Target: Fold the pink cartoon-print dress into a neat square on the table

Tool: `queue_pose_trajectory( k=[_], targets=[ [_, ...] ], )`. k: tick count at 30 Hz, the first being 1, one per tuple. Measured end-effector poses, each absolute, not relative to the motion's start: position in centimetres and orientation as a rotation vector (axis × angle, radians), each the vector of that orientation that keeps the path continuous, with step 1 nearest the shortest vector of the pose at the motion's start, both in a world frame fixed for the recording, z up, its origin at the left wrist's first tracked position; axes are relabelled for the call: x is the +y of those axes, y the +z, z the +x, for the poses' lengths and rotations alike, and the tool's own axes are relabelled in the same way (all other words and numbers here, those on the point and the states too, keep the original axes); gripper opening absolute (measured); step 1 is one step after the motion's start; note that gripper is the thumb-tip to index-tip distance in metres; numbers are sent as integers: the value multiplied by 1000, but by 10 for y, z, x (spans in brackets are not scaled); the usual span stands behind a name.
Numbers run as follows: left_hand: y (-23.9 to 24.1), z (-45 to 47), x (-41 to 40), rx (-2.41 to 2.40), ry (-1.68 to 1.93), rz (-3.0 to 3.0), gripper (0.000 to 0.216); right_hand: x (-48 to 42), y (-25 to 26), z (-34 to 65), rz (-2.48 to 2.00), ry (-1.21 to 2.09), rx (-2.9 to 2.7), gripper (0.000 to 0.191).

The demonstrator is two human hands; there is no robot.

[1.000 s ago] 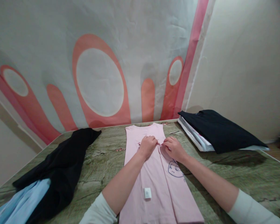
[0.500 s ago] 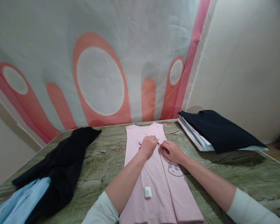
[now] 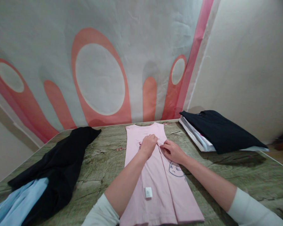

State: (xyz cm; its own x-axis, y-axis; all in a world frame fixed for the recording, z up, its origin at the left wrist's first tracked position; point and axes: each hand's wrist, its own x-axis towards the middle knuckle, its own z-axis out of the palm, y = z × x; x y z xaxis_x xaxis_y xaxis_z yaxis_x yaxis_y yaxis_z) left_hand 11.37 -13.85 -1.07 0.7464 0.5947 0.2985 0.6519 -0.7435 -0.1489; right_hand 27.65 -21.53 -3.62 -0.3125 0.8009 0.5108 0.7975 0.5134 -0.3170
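Note:
A pink shirt (image 3: 153, 175) lies lengthwise in front of me on the table, its sides folded inward into a long strip. A white label shows near its lower part, and a blue line drawing is on the right-hand flap. My left hand (image 3: 149, 145) is closed on the fabric at the upper middle, fingertips pinching near the flap's edge. Just to the right, my right hand (image 3: 172, 150) has its fingers curled with the tips pinching the same edge. The fingertips of both hands are partly hidden.
To the left, a crumpled black garment (image 3: 58, 163) lies with a light blue garment (image 3: 21, 201) by it. A stack of folded clothes with a black shirt (image 3: 221, 128) on top sits at the right. Behind the wood-patterned table (image 3: 103, 163) stands a wall with a printed sheet.
Both hands stay at the upper middle of the pink shirt, with only a slight shift of the left fingers. The whole view has moved a little.

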Motion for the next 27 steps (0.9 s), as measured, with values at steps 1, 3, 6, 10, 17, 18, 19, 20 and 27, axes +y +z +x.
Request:
queue_pose_trajectory(
  k=[1, 3, 6, 10, 17, 18, 19, 20, 27],
  targets=[
    [-11, 113, -138, -982, -336, -2708, 10, -215, -37, 277, -1288, 2, -2136, 24],
    [-9, 112, -138, -982, -324, -2719, 10, -216, -37, 277, -1264, -11, -2144, 24],
    [-6, 110, -139, -979, -309, -2734, 10, -216, -36, 277, -1247, -38, -2150, 23],
    [-2, 109, -147, -828, -396, -2796, 11, -218, -34, 276, -1273, -62, -2157, 22],
    [-4, 111, -152, -655, -269, -2924, 15, -213, -38, 285, -1250, 36, -2095, 23],
    [-5, 111, -152, -654, -273, -2925, 16, -211, -39, 290, -1263, 42, -2044, 25],
    [-6, 111, -151, -649, -283, -2925, 16, -209, -40, 294, -1287, 32, -1992, 28],
    [-7, 111, -151, -644, -293, -2925, 16, -206, -41, 298, -1319, 12, -1949, 31],
    [-9, 108, -152, -693, -342, -2953, 18, -197, -47, 309, -1617, -74, -2105, 33]
  ],
)
